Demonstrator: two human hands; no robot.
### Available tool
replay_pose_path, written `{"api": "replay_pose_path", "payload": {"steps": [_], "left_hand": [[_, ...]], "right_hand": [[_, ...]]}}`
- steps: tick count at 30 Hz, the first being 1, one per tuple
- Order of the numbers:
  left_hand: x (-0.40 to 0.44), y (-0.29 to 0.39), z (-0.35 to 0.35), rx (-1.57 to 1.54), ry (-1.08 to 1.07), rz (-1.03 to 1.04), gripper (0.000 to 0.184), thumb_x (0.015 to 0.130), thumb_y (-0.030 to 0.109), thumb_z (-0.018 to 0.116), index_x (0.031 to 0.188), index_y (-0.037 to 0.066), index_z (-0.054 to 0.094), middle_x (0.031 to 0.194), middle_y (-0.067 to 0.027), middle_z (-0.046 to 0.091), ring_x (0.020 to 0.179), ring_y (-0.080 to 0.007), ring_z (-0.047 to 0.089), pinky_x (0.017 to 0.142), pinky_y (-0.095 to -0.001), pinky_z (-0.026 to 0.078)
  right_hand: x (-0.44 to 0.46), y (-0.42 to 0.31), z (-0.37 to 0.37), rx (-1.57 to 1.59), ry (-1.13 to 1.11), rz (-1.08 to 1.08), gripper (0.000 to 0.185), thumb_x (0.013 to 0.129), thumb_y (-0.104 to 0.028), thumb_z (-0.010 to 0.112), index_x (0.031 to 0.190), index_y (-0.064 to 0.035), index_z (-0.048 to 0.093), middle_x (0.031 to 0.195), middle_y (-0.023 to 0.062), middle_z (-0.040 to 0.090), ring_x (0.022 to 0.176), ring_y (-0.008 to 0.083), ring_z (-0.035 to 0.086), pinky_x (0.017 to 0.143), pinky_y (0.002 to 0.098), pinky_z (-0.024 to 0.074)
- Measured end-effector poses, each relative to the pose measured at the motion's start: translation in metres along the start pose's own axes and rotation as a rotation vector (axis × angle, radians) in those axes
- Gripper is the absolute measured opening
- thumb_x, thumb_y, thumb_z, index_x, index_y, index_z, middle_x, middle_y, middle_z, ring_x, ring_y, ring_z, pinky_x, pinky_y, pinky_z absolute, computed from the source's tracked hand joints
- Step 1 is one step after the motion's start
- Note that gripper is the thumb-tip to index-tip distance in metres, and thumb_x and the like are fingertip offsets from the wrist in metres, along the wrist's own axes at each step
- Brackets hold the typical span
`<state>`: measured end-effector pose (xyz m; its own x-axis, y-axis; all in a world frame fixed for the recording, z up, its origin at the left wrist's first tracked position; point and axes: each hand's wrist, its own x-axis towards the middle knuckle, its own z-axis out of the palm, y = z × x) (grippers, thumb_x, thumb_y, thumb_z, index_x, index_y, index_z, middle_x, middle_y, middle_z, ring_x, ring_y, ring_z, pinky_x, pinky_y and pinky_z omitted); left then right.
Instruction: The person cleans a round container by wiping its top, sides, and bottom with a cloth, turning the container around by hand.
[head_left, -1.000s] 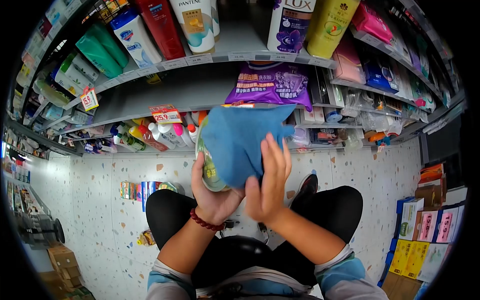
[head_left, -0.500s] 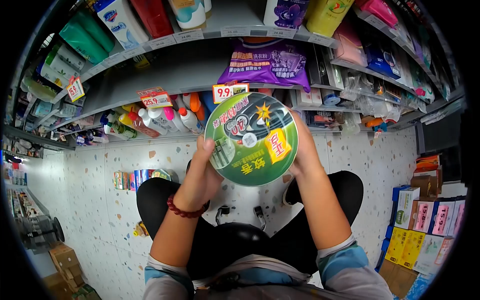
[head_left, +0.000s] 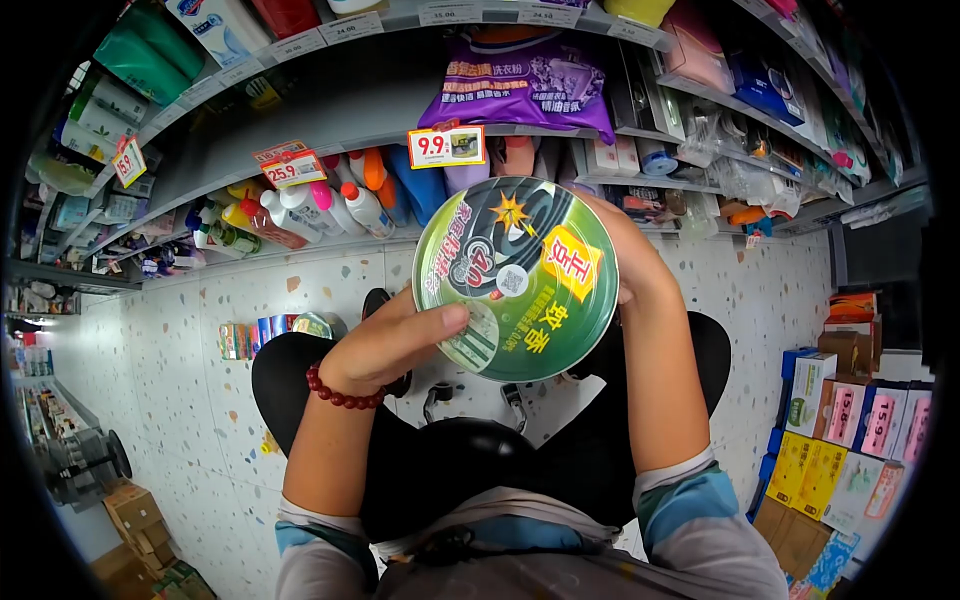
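A round green tin of mosquito coils [head_left: 517, 280] is held up in front of me, its printed lid facing the camera. My left hand [head_left: 398, 338] grips its lower left side, thumb lying over the lid's edge and the other fingers hidden beneath. Around the right side of the tin curls my right hand [head_left: 628, 245], its fingers mostly out of sight behind it. A red bead bracelet [head_left: 345, 393] circles my left wrist. Beyond the tin, a purple bag of washing powder [head_left: 520, 85] lies on the shelf above a 9.9 price tag [head_left: 447, 147].
Bottles [head_left: 365, 205] line the bottom shelf [head_left: 230, 258]. On the speckled floor [head_left: 210, 400], small colourful boxes [head_left: 240, 341] and another round tin [head_left: 313, 325] stand by my left knee. Stacked boxes [head_left: 815, 470] rise at the right; cartons [head_left: 135, 515] and a fan [head_left: 85, 455] are at the left.
The tin has turned somewhat counterclockwise and shifted slightly right, both hands still on it. My left thumb now reaches further over the lid. The view has tilted down.
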<state>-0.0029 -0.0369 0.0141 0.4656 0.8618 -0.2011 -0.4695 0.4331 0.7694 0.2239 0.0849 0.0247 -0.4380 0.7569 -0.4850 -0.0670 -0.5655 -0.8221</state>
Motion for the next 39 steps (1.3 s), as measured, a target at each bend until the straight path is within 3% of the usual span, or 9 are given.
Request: {"api": "replay_pose_path", "payload": {"steps": [9,12,14,17,20,23,30,36,39], "left_hand": [[0.014,-0.013,0.000,-0.345,0.151,0.110,0.054,0.100,0.033,0.060,0.143,0.002,0.050,0.135,-0.0127,0.063,0.124,-0.0229,0.062,0.107,-0.0419,0.049],[0.017,-0.021,0.006,-0.453,0.181,0.210,0.052,0.098,0.026,0.056,0.142,0.000,0.049,0.136,-0.0142,0.062,0.125,-0.0259,0.061,0.109,-0.0415,0.047],[0.019,-0.016,0.017,-0.498,0.297,0.157,0.065,0.095,0.043,0.052,0.147,0.004,0.044,0.143,-0.0159,0.055,0.133,-0.0318,0.054,0.110,-0.0521,0.045],[0.022,-0.011,0.020,-0.533,0.308,0.123,0.088,0.090,0.068,0.045,0.155,0.009,0.034,0.153,-0.0213,0.042,0.133,-0.0446,0.050,0.103,-0.0625,0.046],[0.025,-0.014,0.016,-0.668,0.277,0.157,0.087,0.091,0.069,0.046,0.155,0.011,0.034,0.155,-0.0183,0.041,0.136,-0.0440,0.046,0.106,-0.0639,0.043],[0.028,-0.021,0.009,-0.762,0.140,0.242,0.078,0.095,0.062,0.043,0.155,0.013,0.037,0.155,-0.0129,0.043,0.139,-0.0361,0.046,0.112,-0.0585,0.038],[0.036,-0.021,0.007,-0.679,-0.006,0.422,0.065,0.104,0.051,0.041,0.156,0.013,0.037,0.161,-0.0051,0.040,0.146,-0.0224,0.040,0.122,-0.0430,0.030],[0.028,-0.021,-0.004,-0.553,-0.222,0.226,0.075,0.098,0.065,0.042,0.160,0.023,0.029,0.165,-0.0048,0.033,0.147,-0.0349,0.037,0.118,-0.0617,0.029],[0.024,-0.021,0.007,-0.574,-0.040,0.164,0.079,0.097,0.067,0.041,0.160,0.021,0.028,0.163,-0.0114,0.032,0.142,-0.0465,0.040,0.111,-0.0676,0.037]], "right_hand": [[0.021,0.007,0.005,-0.033,0.029,0.131,0.035,0.103,-0.024,0.057,0.120,0.0062,0.065,0.111,0.0140,0.074,0.091,0.0169,0.074,0.075,0.0307,0.0620],[0.017,0.004,0.003,0.270,-0.251,-0.041,0.034,0.098,-0.025,0.061,0.117,0.0030,0.067,0.106,0.0084,0.073,0.091,0.0145,0.071,0.084,0.0277,0.0557],[0.018,0.008,0.009,0.441,-0.271,-0.095,0.034,0.099,-0.026,0.060,0.116,0.0025,0.068,0.105,0.0085,0.073,0.092,0.0148,0.070,0.087,0.0282,0.0541],[0.041,0.035,0.020,0.135,-0.037,-0.413,0.039,0.102,-0.026,0.052,0.125,0.0029,0.066,0.119,0.0119,0.070,0.107,0.0165,0.066,0.097,0.0294,0.0501],[0.026,0.041,0.043,-0.171,0.156,-0.684,0.041,0.101,-0.023,0.055,0.128,0.0069,0.059,0.131,0.0235,0.059,0.123,0.0354,0.054,0.109,0.0396,0.0390],[0.017,0.056,0.054,-0.556,0.298,-1.065,0.052,0.099,-0.018,0.055,0.139,0.0129,0.045,0.143,0.0305,0.048,0.133,0.0494,0.041,0.116,0.0520,0.0280],[-0.001,0.054,0.054,-0.897,0.283,-1.450,0.059,0.097,-0.017,0.056,0.145,0.0125,0.041,0.150,0.0333,0.042,0.137,0.0548,0.038,0.114,0.0628,0.0276],[0.002,0.023,0.037,-0.826,0.228,-1.478,0.042,0.102,-0.013,0.051,0.140,0.0058,0.053,0.134,0.0220,0.062,0.120,0.0323,0.062,0.109,0.0496,0.0401],[-0.001,0.009,0.030,-0.539,0.146,-1.006,0.035,0.108,-0.023,0.049,0.127,0.0033,0.062,0.105,0.0103,0.069,0.095,0.0120,0.060,0.087,0.0299,0.0471]]}}
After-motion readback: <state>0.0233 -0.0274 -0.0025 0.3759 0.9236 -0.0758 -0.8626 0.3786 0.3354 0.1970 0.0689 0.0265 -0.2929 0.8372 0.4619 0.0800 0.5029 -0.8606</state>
